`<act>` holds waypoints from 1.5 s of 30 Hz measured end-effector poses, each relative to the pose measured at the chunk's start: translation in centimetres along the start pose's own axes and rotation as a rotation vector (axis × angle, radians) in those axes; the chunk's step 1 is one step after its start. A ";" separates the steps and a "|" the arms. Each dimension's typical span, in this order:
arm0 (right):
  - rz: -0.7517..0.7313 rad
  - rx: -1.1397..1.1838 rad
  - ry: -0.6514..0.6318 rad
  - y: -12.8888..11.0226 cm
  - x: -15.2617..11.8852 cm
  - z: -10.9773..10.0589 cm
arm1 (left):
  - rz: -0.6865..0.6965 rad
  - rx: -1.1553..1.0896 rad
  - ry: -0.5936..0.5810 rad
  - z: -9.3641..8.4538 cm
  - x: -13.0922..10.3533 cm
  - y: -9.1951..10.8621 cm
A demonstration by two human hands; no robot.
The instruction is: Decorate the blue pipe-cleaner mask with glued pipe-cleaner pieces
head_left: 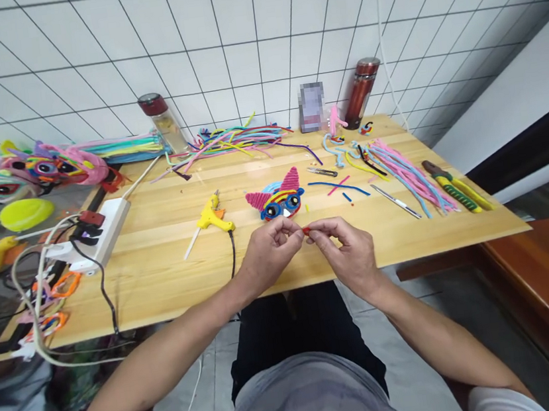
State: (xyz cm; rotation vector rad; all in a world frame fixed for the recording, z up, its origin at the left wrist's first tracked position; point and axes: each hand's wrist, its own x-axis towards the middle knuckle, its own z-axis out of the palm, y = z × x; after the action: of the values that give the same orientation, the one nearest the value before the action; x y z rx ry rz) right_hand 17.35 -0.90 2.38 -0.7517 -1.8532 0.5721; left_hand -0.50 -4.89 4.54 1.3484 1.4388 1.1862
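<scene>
Between the fingertips of both hands is a short red piece of pipe cleaner (306,231), mostly covered by the fingers. My left hand (274,249) pinches its left end, and my right hand (344,250) pinches the right. Just beyond them on the table sits a pipe-cleaner animal head (281,199) with pink ears, round blue-rimmed eyes and yellow and red bands. To its left lies a yellow hot glue gun (214,214) with a glue stick poking out. Loose blue and pink pipe cleaners (338,185) lie to the right of the head.
Thread snips (322,171), tweezers (397,202) and pliers (457,190) lie to the right, beside a pink pipe-cleaner bundle (407,169). A glass bottle (163,122), a phone (311,107) and a red flask (363,93) stand at the back. A white power strip (103,236) with cords is left.
</scene>
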 end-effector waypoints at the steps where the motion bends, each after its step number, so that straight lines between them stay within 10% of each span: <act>1: -0.023 -0.016 0.004 -0.1 -0.1 -0.1 | -0.010 -0.008 0.008 0.1 -0.1 0.0; 31: -0.418 -0.153 -0.143 0.9 0.1 -2.4 | -0.180 -0.309 -0.245 0.5 -1.6 -0.4; 45: -0.459 -0.212 -0.060 1.3 -0.6 -1.4 | -0.190 -0.358 -0.089 1.9 -2.2 0.2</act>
State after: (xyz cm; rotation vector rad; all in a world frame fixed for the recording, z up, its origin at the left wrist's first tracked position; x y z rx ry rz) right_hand 19.14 -0.37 1.70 -0.4210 -2.0765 0.1055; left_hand 1.61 -6.88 4.17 0.9839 1.1938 1.1762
